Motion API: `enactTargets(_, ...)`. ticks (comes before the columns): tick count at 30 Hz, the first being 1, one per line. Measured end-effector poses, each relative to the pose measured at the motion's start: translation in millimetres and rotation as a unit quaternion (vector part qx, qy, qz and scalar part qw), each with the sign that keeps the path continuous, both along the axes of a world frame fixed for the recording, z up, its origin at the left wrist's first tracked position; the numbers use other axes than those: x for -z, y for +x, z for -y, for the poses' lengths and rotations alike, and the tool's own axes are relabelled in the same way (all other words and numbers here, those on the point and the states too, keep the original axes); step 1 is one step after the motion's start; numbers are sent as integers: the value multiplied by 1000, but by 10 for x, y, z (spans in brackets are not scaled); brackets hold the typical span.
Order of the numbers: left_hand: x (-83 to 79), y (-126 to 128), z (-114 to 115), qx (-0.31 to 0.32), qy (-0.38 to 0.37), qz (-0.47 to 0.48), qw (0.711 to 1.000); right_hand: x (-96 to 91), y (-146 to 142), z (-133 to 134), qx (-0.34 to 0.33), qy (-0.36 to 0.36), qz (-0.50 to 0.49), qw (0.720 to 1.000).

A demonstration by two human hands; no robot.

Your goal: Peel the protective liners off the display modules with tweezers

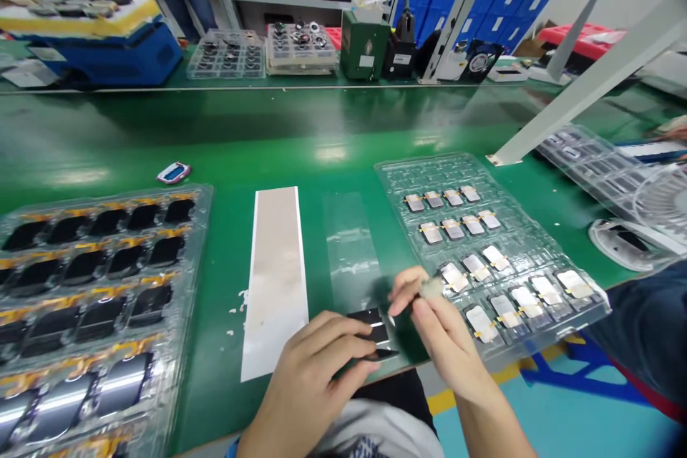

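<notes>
My left hand [308,379] rests at the near edge of the green bench [322,143], fingers pinched on dark tweezers [383,354] whose tip lies beside a small black screen part [370,323]. My right hand [437,333] sits just right of that part, fingers closed on a small blurred piece at its fingertips [429,288]. A clear tray [499,257] of small silver-backed modules lies right of my right hand. A clear tray [91,300] of black screens lies to my left.
A white strip [275,279] and a clear film strip [348,250] lie between the trays. A small blue-and-pink item [173,172] sits farther back. Stacked trays [300,46], a green box [365,46], a slanted white frame leg [580,86] and a small fan [663,204] stand beyond and right.
</notes>
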State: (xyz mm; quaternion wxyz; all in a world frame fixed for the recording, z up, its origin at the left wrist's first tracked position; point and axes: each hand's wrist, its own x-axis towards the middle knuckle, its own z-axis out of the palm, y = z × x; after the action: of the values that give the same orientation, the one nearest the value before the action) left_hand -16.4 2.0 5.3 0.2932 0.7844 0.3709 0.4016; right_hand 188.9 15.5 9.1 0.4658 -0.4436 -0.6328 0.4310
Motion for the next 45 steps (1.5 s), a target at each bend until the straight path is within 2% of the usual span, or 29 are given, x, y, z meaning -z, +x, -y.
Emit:
enactTargets(2,13,6,-32,3,27,-26,999,112,-14,12,66,45,18,997)
enactTargets(4,26,30,-52,8,38,-54,998,179,-17,28,106,61,36,992)
enactTargets(10,49,99,-46,30,33,-115,992,203,56,92,171,48,75,981)
enactTargets(15,53,95,-50,54,18,-151,987,259,47,166,151,-48,-32,987)
enactTargets(18,63,98,-59,52,28,-151,987,302,26,189,140,-40,-46,988)
enactTargets(23,75,124,-72,43,47,-153,986,359,28,232,143,-19,0,990)
enactTargets(35,68,128,-65,42,50,-161,985,330,-26,216,185,-57,-11,981)
enactTargets(40,53,118,-48,34,23,-134,990,260,22,195,226,-87,-116,963)
enactTargets(45,42,93,-23,-46,-26,-54,997,152,-71,206,208,-98,-223,947)
